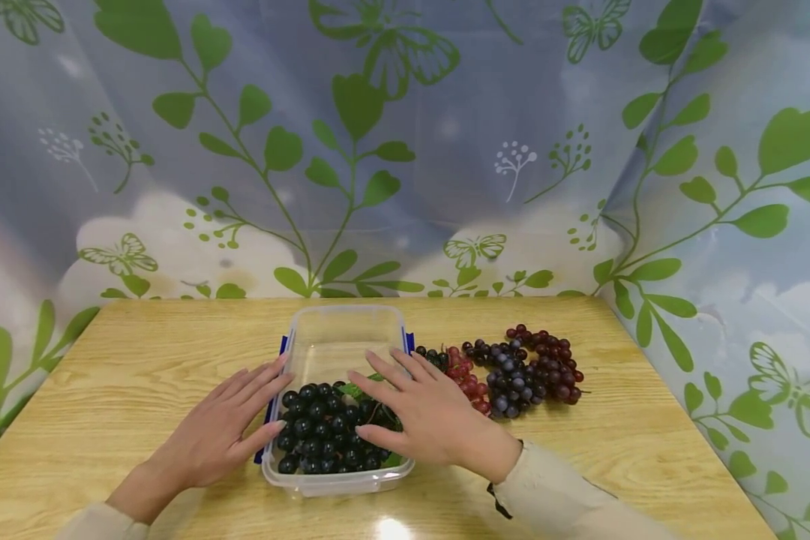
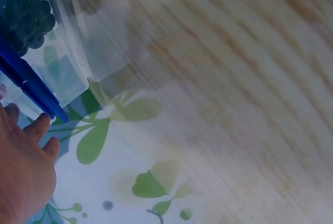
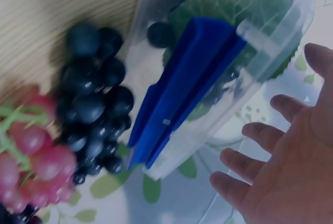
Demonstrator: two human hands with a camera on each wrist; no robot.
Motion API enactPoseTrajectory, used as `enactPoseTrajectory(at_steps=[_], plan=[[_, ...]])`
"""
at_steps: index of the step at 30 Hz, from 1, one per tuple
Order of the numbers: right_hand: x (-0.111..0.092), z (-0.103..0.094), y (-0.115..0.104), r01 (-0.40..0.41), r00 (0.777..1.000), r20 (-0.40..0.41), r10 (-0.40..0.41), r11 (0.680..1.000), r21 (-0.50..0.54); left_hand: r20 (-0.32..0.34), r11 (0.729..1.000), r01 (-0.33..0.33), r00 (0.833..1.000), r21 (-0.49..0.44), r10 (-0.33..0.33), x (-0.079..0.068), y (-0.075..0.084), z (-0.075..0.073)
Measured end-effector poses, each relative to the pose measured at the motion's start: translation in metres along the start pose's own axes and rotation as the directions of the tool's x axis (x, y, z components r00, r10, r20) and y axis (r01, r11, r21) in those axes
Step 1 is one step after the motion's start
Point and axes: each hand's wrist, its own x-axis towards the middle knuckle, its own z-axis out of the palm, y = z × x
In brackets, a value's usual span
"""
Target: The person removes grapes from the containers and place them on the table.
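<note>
A clear plastic container [image 1: 337,484] with blue side latches [image 3: 182,89] stands lidless on the table. In its near half lies a bunch of black grapes [image 1: 317,427] with a green leaf [image 1: 354,390]. My left hand [image 1: 226,427] is at the container's left side, fingers extended toward the rim. My right hand [image 1: 432,412] spreads its fingers over the right rim, above the grapes, covering part of them. Neither hand grips anything. Whether the fingertips touch the container is hard to tell.
Right of the container lie more black grapes [image 3: 93,89], a red bunch [image 1: 472,382], a blue-black bunch [image 1: 513,382] and a dark red bunch [image 1: 556,367]. They rest on a wood-grain table [image 1: 142,360]. Behind it hangs a leaf-and-butterfly patterned cloth [image 1: 445,187].
</note>
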Motion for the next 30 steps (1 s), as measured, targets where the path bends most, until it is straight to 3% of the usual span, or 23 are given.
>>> enactPoseTrajectory(at_steps=[7, 19, 27, 30], plan=[[0.014, 0.004, -0.013, 0.078, 0.997, 0.003, -0.078, 0.997, -0.011, 0.002, 1.0, 0.025, 1.0, -0.008, -0.025, 0.0, 0.002, 0.0], [0.026, 0.012, -0.024, 0.158, 0.968, -0.179, -0.176, 0.981, -0.111, -0.001, 1.0, 0.021, 1.0, 0.002, -0.021, 0.0, 0.002, 0.0], [0.034, 0.011, -0.028, 0.154, 0.976, -0.132, -0.171, 0.98, -0.127, 0.003, 1.0, 0.025, 1.0, -0.001, -0.025, 0.0, 0.003, 0.0], [0.037, 0.01, -0.027, 0.144, 0.985, -0.088, -0.152, 0.986, -0.086, 0.006, 1.0, 0.028, 1.0, 0.005, -0.028, 0.0, 0.002, -0.001]])
